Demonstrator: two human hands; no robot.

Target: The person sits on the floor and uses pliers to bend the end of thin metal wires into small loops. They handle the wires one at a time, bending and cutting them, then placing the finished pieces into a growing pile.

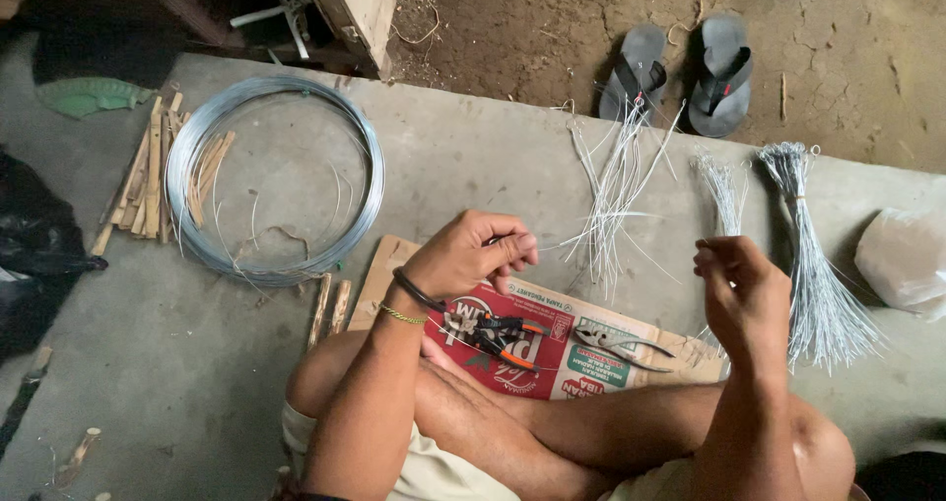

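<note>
Wire strand (pixel 601 237): thin, stretched between both hands above the cardboard sheet (pixel 552 358). Left hand (pixel 471 255) pinches its left end; right hand (pixel 741 286) pinches the right end. Cut wires (pixel 616 181) lie beyond; pliers (pixel 616 343) nearer.

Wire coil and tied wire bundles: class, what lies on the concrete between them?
Loose cut wires, fanned on bare concrete between coil and bundles, in the head view.

a flattened cardboard carton (pixel 552 348) lies on the concrete by the sitter's crossed legs, printed red with white and green panels; a pale plastic bag (pixel 902 260), perhaps a package, sits far right.
</note>
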